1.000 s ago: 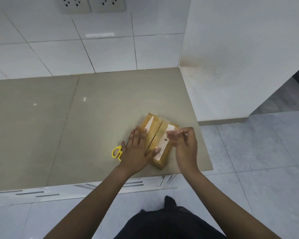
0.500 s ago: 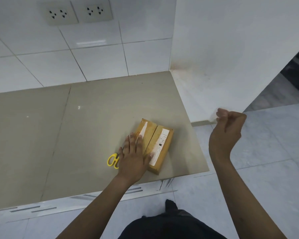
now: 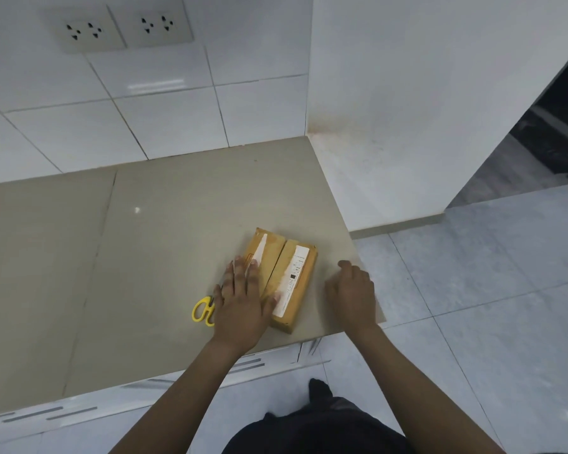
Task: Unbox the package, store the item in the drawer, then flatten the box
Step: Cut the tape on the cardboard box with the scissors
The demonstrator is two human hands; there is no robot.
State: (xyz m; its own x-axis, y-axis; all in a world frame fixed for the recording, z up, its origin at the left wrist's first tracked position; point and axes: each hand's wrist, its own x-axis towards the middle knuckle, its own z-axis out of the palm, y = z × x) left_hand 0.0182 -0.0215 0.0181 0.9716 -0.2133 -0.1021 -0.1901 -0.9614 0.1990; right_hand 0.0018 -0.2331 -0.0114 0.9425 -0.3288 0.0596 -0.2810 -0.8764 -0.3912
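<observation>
A small brown cardboard box (image 3: pixel 292 273) with white labels lies on the beige counter (image 3: pixel 145 257) near its right front corner. A seam runs down the middle of its closed top. My left hand (image 3: pixel 241 299) rests flat on the box's left half, fingers spread. My right hand (image 3: pixel 351 294) hovers just right of the box, fingers curled loosely, apart from it, with nothing visible in it. Yellow-handled scissors (image 3: pixel 202 311) lie on the counter, partly hidden under my left hand.
A white tiled wall with two sockets (image 3: pixel 122 26) stands behind the counter. A white wall panel (image 3: pixel 407 126) rises at the counter's right. The counter's right edge (image 3: pixel 368 273) lies under my right hand. Drawer fronts (image 3: pixel 79 411) run below the front edge.
My right hand, raised off to the right half a second ago, has come back down beside the box. My left hand has stayed pressed on the box.
</observation>
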